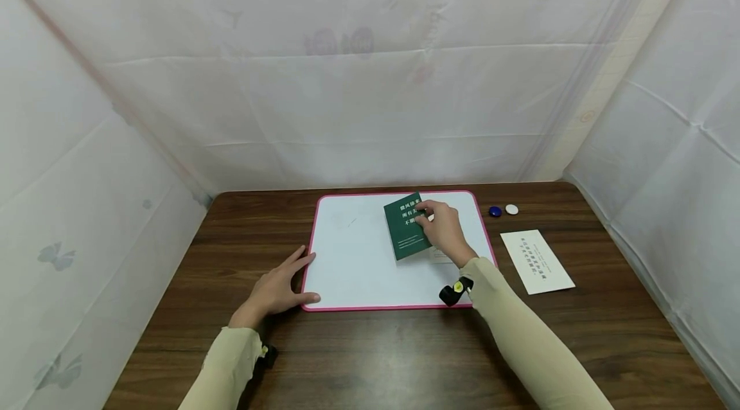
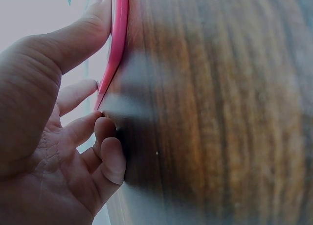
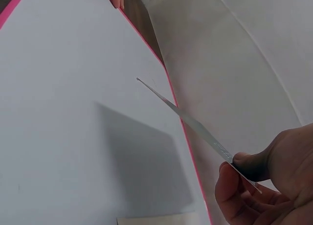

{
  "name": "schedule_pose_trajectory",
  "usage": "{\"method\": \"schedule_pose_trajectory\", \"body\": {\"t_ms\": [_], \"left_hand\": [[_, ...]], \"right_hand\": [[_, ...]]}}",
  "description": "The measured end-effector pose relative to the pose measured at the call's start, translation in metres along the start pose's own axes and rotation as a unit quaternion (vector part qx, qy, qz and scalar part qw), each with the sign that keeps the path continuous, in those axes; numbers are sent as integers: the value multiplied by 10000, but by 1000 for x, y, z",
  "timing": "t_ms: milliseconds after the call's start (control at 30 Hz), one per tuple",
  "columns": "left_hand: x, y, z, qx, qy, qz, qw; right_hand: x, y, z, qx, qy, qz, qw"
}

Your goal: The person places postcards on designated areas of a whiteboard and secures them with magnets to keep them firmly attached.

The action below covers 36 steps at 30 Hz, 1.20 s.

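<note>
My right hand (image 1: 444, 230) pinches a dark green card (image 1: 405, 233) printed with white characters by its right edge. In the right wrist view, the right hand (image 3: 264, 181) has thumb and fingers on the card (image 3: 210, 139), seen nearly edge-on and raised above its shadow. Below lies a pink-rimmed whiteboard (image 1: 358, 268). A pale card (image 1: 439, 257) lies on it, partly hidden by the right hand and wrist. My left hand (image 1: 277, 288) rests at the board's left edge, fingers and thumb spread. In the left wrist view, the left hand (image 2: 58, 132) touches the pink rim (image 2: 120, 29).
Right of the board, a white printed card (image 1: 546, 268) lies on the brown wooden table (image 1: 376, 358). Behind that card sit a blue round piece (image 1: 495, 211) and a white round piece (image 1: 511, 209). Pale sheeting (image 1: 347, 108) hangs behind the table and along both sides.
</note>
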<state>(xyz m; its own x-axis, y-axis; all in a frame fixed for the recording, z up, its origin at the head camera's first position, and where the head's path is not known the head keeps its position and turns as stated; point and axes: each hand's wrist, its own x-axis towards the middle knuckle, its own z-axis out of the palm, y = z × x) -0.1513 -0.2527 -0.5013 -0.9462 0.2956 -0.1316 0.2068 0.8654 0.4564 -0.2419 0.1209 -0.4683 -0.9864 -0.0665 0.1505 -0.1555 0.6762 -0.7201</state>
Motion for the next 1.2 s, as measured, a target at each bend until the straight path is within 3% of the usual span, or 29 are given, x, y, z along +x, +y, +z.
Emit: {"method": "schedule_pose_trajectory", "body": {"t_ms": [767,1200], "left_hand": [[1,-1,1,14,19,-1,10000],[2,0,1,21,14,-5,10000]], "right_hand": [[4,-8,30,231,11,166,9996],[4,-8,39,124,-72,503,9986]]}}
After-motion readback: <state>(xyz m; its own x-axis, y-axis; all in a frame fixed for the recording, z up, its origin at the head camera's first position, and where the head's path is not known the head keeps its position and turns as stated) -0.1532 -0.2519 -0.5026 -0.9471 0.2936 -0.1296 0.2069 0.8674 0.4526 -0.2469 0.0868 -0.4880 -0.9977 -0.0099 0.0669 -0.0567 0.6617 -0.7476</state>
